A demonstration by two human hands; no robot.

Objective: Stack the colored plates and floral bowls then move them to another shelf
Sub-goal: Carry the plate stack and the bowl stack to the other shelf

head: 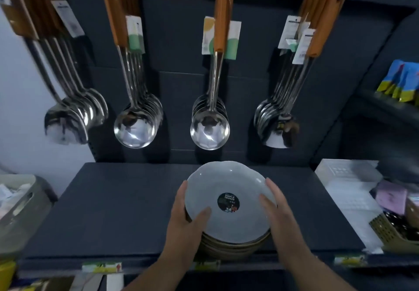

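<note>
The left hand (189, 213) and the right hand (277, 211) clamped opposite sides of one stack of plates (235, 244), thumbs on the single grey plate (226, 181) on top. The stack sat between them, equally near both, at the front of the shelf (113, 211). The tan plates beneath could not be counted. Four bunches of ladles (136, 129) hung behind.

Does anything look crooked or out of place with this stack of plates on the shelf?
Slightly: the grey plate on top sits shifted back, off-centre over the tan plates beneath, gripped by the left hand and right hand. The stack stands near the front edge of the shelf. Nothing looks broken.
</note>
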